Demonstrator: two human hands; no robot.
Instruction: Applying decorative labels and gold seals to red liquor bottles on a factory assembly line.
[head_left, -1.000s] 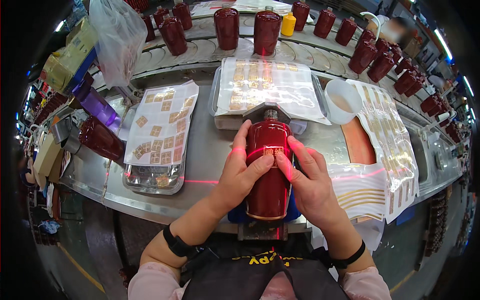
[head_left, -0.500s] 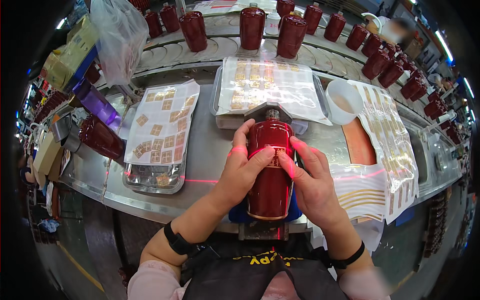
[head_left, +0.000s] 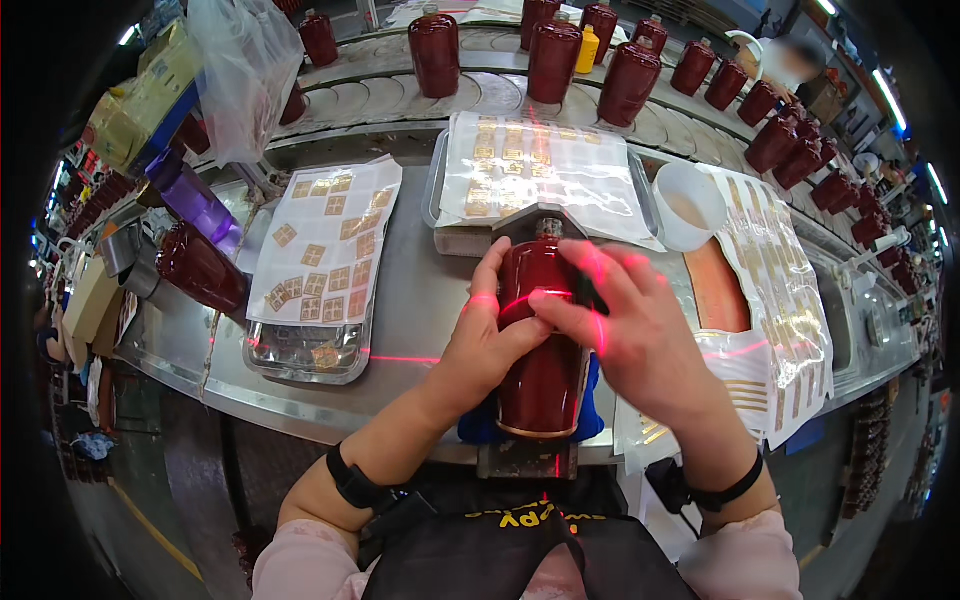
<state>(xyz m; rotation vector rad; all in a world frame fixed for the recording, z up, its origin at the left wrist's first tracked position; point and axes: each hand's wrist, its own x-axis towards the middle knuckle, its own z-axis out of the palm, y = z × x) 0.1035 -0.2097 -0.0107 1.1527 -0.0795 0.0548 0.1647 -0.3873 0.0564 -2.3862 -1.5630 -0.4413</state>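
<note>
The left hand (head_left: 480,345) grips the dark red bottle (head_left: 538,385) around its left side, thumb across the front. The right hand (head_left: 635,315) is loose, its thumb at the front and fingers spread; whether those fingertips touch the glass, I cannot tell. Half a second ago a gold label showed between the thumbs; now they cover it, and the right fingers have lifted higher. Beyond the grip, bottles on the conveyor (head_left: 395,120) have shifted. Left of the grip, a clear tray (head_left: 300,372) carries a sheet (head_left: 300,215) of gold square stickers. Beyond the bottle neck, another tray (head_left: 432,205) lies under a gold-printed sheet (head_left: 575,215). Right of that stands a translucent white cup (head_left: 705,225), its contents unclear.
</note>
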